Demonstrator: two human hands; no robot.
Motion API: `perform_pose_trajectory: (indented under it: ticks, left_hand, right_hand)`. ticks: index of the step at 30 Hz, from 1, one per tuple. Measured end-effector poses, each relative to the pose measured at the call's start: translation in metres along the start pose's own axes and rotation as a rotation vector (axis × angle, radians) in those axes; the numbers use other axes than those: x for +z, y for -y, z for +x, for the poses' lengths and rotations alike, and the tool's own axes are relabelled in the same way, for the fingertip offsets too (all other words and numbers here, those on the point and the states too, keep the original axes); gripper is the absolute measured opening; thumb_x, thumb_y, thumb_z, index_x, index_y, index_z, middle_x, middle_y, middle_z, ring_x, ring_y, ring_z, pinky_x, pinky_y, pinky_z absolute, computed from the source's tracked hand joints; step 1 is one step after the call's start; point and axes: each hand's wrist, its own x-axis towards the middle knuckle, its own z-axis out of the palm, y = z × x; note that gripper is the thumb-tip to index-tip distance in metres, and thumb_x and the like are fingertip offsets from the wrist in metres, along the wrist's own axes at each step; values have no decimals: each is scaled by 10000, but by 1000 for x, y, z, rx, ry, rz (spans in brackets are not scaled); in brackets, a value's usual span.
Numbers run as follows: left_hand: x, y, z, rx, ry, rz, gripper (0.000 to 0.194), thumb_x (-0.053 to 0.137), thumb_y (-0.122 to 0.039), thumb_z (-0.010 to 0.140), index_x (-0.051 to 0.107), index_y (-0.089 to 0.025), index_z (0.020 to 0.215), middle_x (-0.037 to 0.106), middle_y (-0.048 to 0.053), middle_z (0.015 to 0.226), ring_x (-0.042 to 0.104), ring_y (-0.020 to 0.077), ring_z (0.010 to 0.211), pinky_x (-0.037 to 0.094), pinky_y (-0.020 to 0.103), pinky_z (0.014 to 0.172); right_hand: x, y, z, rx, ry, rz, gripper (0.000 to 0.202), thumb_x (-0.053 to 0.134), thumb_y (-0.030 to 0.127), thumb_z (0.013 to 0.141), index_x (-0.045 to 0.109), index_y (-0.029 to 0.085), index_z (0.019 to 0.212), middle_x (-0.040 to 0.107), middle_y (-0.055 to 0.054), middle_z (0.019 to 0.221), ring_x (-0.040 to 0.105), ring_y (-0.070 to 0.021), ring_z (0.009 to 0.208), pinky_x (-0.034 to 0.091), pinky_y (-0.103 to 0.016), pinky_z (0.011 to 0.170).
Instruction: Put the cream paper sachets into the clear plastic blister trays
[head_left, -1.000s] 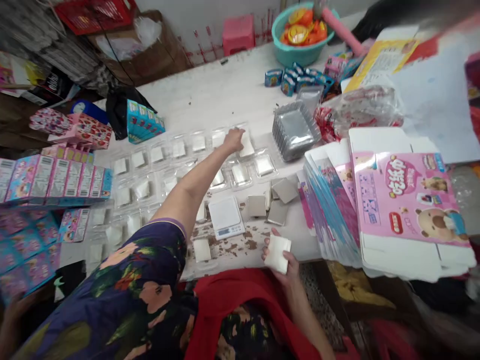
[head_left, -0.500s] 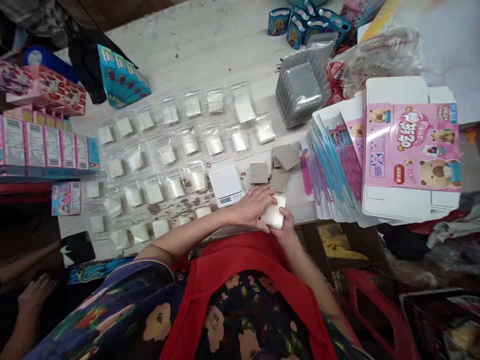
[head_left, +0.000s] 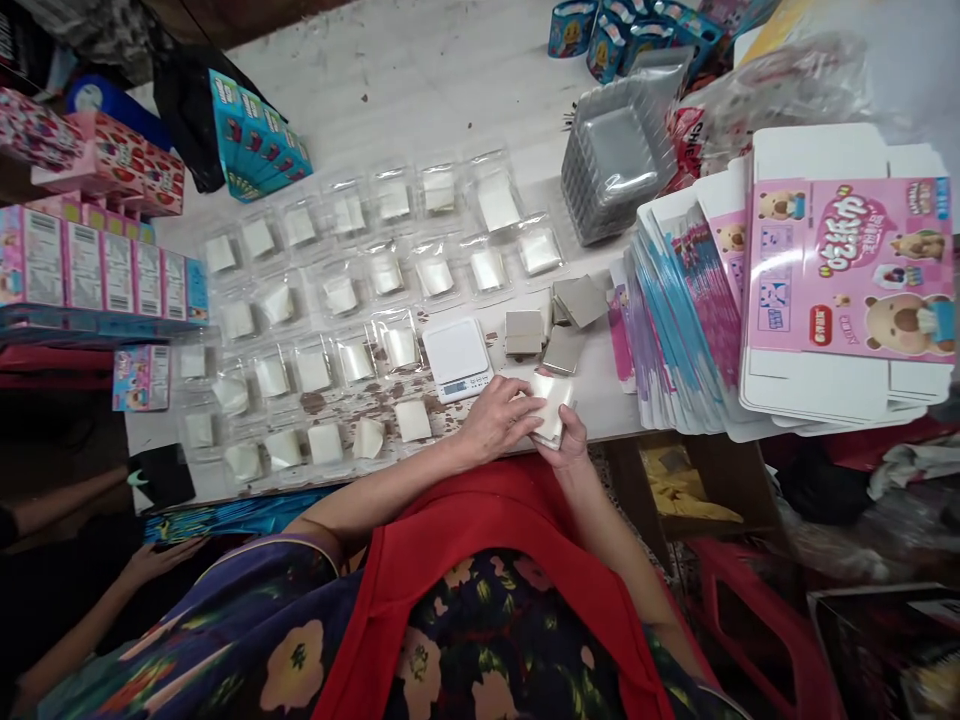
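The right hand [head_left: 566, 447] grasps a small stack of white sheets [head_left: 553, 398] at the near edge of the table [head_left: 420, 110]; the left hand [head_left: 499, 422] rests fingers on it (whether they pinch, I cannot tell). Toward the left edge, rows of clear trays [head_left: 486, 166] already carry white pieces [head_left: 435, 277]. Work looks well advanced, but some near-edge squares [head_left: 412, 421], seemingly without trays, probably remain.

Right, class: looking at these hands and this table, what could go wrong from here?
The white stack in the right hand, with the left hand touching it, might slip. The left forearm passes close to a white square near the front of the table and could brush it. The scale just beyond the left hand might get bumped.
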Motion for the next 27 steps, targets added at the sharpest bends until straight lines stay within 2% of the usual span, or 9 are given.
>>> perform_pose_trajectory:
  ticks: [3, 6, 8, 10, 13, 16, 22, 27]
  left_hand:
    - [1, 1, -1, 15, 24, 16, 319, 514, -404, 890, 679, -213, 1086, 617, 102, 1075, 486, 211, 948, 414, 372, 880]
    - [-6, -1, 1, -53, 80, -103, 325, 485, -408, 900, 692, -196, 1033, 641, 96, 981, 512, 204, 917, 412, 360, 874]
    - [-13, -2, 6, -174, 149, -281, 354, 439, -427, 915, 692, -185, 967, 648, 74, 909, 539, 181, 877, 426, 324, 840]
    - [-18, -1, 12, -335, 234, -479, 404, 428, -485, 903, 677, -166, 884, 629, 45, 794, 548, 149, 775, 438, 276, 735]
    - [-20, 5, 20, -517, 297, -719, 379, 626, -515, 753, 633, -139, 800, 571, 2, 672, 511, 109, 630, 401, 229, 587]
    - [-17, 9, 25, -602, 285, -834, 343, 771, -385, 592, 600, -136, 754, 560, -25, 647, 498, 86, 582, 383, 212, 546]
    - [-20, 9, 26, -674, 264, -936, 256, 757, -299, 573, 572, -136, 644, 509, -57, 524, 439, 53, 482, 324, 194, 482]
    - [-22, 10, 25, -739, 245, -1015, 263, 770, -292, 527, 602, -119, 630, 520, -44, 491, 451, 60, 467, 334, 202, 480]
  right_hand:
    - [-2, -3, -1, 12, -14, -3, 604, 724, 378, 598, 547, 300, 1171, 667, -20, 1065, 640, -181, 907, 521, -240, 594]
    - [-1, -5, -1, -30, -27, -32, 611, 756, 339, 584, 553, 294, 1159, 677, -20, 1040, 647, -188, 904, 541, -265, 658]
    - [1, -6, -2, -81, -43, -102, 632, 782, 292, 582, 546, 300, 1168, 686, -5, 999, 651, -182, 900, 545, -283, 727]
    - [4, -7, -3, -109, -71, -214, 671, 809, 242, 571, 534, 298, 1180, 692, 9, 953, 655, -175, 866, 546, -287, 740]
    - [7, -7, -4, -113, -123, -359, 761, 851, 185, 525, 511, 278, 1199, 698, 13, 916, 662, -176, 801, 550, -291, 695]
    - [8, -8, -6, -130, -161, -448, 821, 874, 164, 496, 498, 260, 1220, 701, 14, 891, 660, -170, 768, 546, -281, 667]
    - [9, -9, -5, -172, -190, -527, 780, 880, 175, 471, 548, 271, 1171, 672, 23, 927, 627, -151, 780, 542, -273, 700]
    - [14, -7, -5, -113, -177, -472, 766, 875, 164, 478, 541, 278, 1158, 669, 21, 930, 627, -150, 792, 547, -274, 705]
